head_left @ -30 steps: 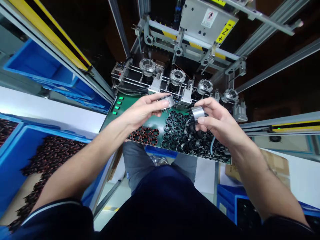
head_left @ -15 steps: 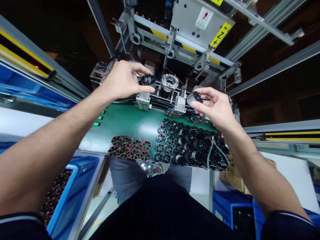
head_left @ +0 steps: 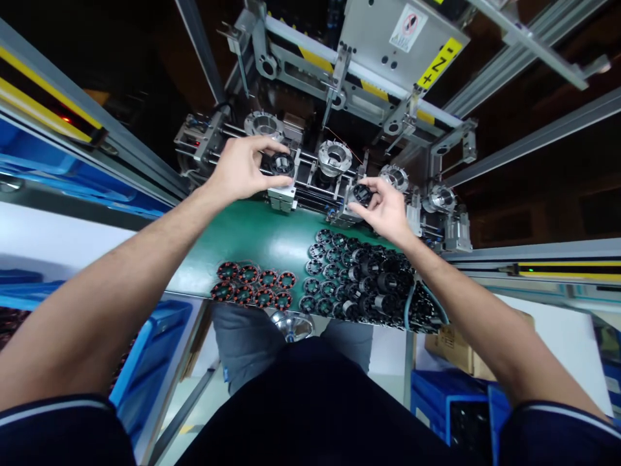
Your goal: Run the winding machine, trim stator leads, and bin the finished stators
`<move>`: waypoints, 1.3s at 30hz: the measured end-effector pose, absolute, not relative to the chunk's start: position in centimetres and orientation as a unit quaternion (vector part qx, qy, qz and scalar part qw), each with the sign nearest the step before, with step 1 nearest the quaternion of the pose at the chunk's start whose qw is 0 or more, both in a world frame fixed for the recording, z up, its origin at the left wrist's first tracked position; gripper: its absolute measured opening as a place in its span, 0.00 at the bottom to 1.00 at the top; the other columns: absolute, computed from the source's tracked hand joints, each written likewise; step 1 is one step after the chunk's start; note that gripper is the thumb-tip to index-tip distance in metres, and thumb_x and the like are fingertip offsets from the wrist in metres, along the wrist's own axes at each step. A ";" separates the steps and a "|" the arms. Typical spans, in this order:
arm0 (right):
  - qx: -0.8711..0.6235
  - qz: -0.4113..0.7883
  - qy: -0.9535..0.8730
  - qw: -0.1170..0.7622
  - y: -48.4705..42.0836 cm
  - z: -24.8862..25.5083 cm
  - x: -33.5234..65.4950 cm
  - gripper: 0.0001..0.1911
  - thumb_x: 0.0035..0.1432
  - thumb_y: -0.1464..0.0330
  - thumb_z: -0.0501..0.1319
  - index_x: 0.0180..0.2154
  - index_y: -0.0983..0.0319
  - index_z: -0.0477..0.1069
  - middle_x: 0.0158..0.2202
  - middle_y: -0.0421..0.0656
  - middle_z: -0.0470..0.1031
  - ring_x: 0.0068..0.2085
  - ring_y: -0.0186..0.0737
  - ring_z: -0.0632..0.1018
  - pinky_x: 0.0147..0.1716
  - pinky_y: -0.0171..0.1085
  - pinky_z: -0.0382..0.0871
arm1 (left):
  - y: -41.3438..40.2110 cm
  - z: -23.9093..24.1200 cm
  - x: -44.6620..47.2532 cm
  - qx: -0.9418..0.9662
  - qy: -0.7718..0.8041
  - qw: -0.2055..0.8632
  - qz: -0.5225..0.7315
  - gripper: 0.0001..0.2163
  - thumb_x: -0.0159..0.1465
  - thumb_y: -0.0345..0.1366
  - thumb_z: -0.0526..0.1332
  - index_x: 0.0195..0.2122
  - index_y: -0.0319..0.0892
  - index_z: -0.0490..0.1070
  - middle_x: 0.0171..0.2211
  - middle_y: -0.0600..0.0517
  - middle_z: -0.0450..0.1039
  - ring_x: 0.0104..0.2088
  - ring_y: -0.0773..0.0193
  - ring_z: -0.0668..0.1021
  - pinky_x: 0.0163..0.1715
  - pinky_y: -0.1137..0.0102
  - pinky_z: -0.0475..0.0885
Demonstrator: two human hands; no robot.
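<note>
Head view: metal machine (head_left: 378, 45) behind green tabletop (head_left: 252, 233). Left hand (head_left: 242, 169): fingers gripping first black ring (head_left: 282, 164) above left metal block (head_left: 281, 198). Right hand (head_left: 385, 210): fingers gripping second black ring (head_left: 361, 194) at next metal block (head_left: 350, 215). Ring-to-block contact: cannot tell.

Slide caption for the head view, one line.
Left hand and right hand each hold a round black part near metal ring fixtures beside a green worktop.
</note>
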State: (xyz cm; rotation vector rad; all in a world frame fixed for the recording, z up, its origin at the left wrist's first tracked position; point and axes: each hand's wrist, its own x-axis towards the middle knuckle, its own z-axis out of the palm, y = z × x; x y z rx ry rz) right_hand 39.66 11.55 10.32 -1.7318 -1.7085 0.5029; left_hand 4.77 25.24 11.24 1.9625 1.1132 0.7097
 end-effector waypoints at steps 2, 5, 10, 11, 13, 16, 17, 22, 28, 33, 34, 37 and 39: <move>-0.640 0.165 -0.696 0.280 11.9 11.1 39.7 0.31 0.60 0.47 0.75 0.57 0.58 0.80 0.50 0.47 0.85 0.34 0.45 0.80 0.49 0.54 0.83 | 25.1 11.4 4.6 0.786 0.423 0.356 0.277 0.28 0.61 0.40 0.85 0.58 0.31 0.84 0.40 0.58 0.83 0.48 0.67 0.78 0.51 0.76 0.69; -0.606 0.128 -0.734 0.278 13.6 12.6 39.5 0.30 0.62 0.47 0.75 0.58 0.56 0.77 0.52 0.48 0.83 0.43 0.51 0.83 0.50 0.54 0.83 | 23.9 11.3 4.4 0.793 0.406 0.339 0.302 0.31 0.59 0.45 0.87 0.58 0.33 0.86 0.33 0.60 0.79 0.39 0.67 0.77 0.48 0.73 0.70; -0.618 0.076 -0.727 0.290 18.4 14.6 38.0 0.37 0.69 0.42 0.71 0.67 0.54 0.68 0.55 0.50 0.82 0.51 0.57 0.84 0.55 0.60 0.84 | 15.1 9.0 3.5 0.641 0.398 0.436 0.491 0.30 0.58 0.52 0.86 0.58 0.46 0.88 0.42 0.51 0.86 0.24 0.71 0.67 0.28 0.69 0.63; -0.624 0.063 -0.728 0.278 19.4 14.8 37.7 0.37 0.69 0.42 0.71 0.68 0.54 0.68 0.54 0.50 0.83 0.51 0.57 0.84 0.57 0.61 0.83 | 12.5 8.3 3.1 0.604 0.401 0.467 0.506 0.29 0.58 0.51 0.87 0.57 0.47 0.89 0.45 0.49 0.88 0.25 0.70 0.71 0.28 0.69 0.64; -0.632 0.053 -0.730 0.254 21.4 14.6 37.4 0.36 0.70 0.46 0.70 0.69 0.54 0.69 0.51 0.49 0.84 0.51 0.56 0.84 0.60 0.60 0.82 | 6.9 6.6 2.1 0.524 0.415 0.547 0.504 0.29 0.56 0.49 0.88 0.57 0.49 0.89 0.43 0.48 0.88 0.30 0.63 0.80 0.31 0.69 0.70; -0.633 0.059 -0.737 0.230 23.8 13.6 37.3 0.37 0.65 0.48 0.71 0.68 0.57 0.73 0.55 0.51 0.85 0.54 0.57 0.84 0.60 0.56 0.83 | -0.4 4.3 0.5 0.382 0.459 0.637 0.486 0.29 0.52 0.50 0.89 0.53 0.48 0.90 0.43 0.45 0.89 0.39 0.53 0.87 0.39 0.67 0.79; -0.629 0.061 -0.742 0.224 24.4 13.2 37.4 0.37 0.63 0.48 0.72 0.67 0.58 0.75 0.58 0.52 0.85 0.56 0.58 0.84 0.60 0.56 0.83 | -2.4 3.6 0.0 0.338 0.482 0.648 0.484 0.30 0.50 0.50 0.89 0.52 0.47 0.91 0.44 0.45 0.89 0.40 0.53 0.87 0.40 0.67 0.80; -0.625 0.070 -0.758 0.175 25.8 12.5 37.6 0.32 0.55 0.55 0.75 0.59 0.59 0.82 0.57 0.52 0.86 0.57 0.63 0.84 0.68 0.64 0.77 | -8.0 1.8 -3.0 0.181 0.556 0.668 0.460 0.32 0.46 0.53 0.90 0.50 0.48 0.92 0.44 0.46 0.89 0.40 0.57 0.85 0.42 0.71 0.79; -0.645 0.127 -0.744 0.122 25.6 13.7 37.8 0.30 0.55 0.63 0.79 0.59 0.60 0.82 0.58 0.51 0.85 0.53 0.59 0.84 0.63 0.61 0.83 | -7.5 2.8 -5.1 0.216 0.550 0.658 0.467 0.31 0.45 0.50 0.89 0.51 0.51 0.93 0.46 0.46 0.89 0.43 0.54 0.85 0.44 0.69 0.80; -0.647 0.115 -0.751 0.058 27.0 14.7 37.8 0.32 0.55 0.71 0.82 0.60 0.64 0.83 0.56 0.52 0.85 0.57 0.59 0.85 0.70 0.60 0.79 | -4.6 5.2 -4.1 0.280 0.513 0.636 0.504 0.28 0.47 0.49 0.89 0.50 0.52 0.93 0.46 0.47 0.89 0.43 0.51 0.86 0.43 0.67 0.81; -0.649 0.119 -0.750 0.045 27.5 14.9 37.9 0.32 0.54 0.72 0.82 0.60 0.63 0.83 0.57 0.52 0.84 0.58 0.60 0.85 0.70 0.61 0.79 | -4.2 5.6 -3.7 0.283 0.505 0.636 0.511 0.28 0.47 0.49 0.89 0.50 0.52 0.93 0.45 0.47 0.89 0.42 0.52 0.86 0.43 0.67 0.81; -0.648 0.145 -0.747 0.022 28.1 14.8 38.2 0.33 0.55 0.70 0.82 0.62 0.61 0.84 0.58 0.53 0.84 0.56 0.63 0.86 0.67 0.64 0.81 | -3.4 6.7 -2.5 0.268 0.482 0.644 0.530 0.29 0.46 0.47 0.90 0.50 0.52 0.93 0.44 0.48 0.88 0.41 0.55 0.85 0.43 0.69 0.80; -0.631 0.131 -0.765 0.013 27.2 14.0 38.1 0.35 0.58 0.65 0.80 0.67 0.61 0.82 0.63 0.55 0.82 0.61 0.66 0.84 0.70 0.67 0.78 | -3.3 7.3 -1.9 0.239 0.471 0.651 0.545 0.30 0.45 0.48 0.91 0.50 0.53 0.92 0.43 0.49 0.87 0.39 0.60 0.83 0.42 0.72 0.79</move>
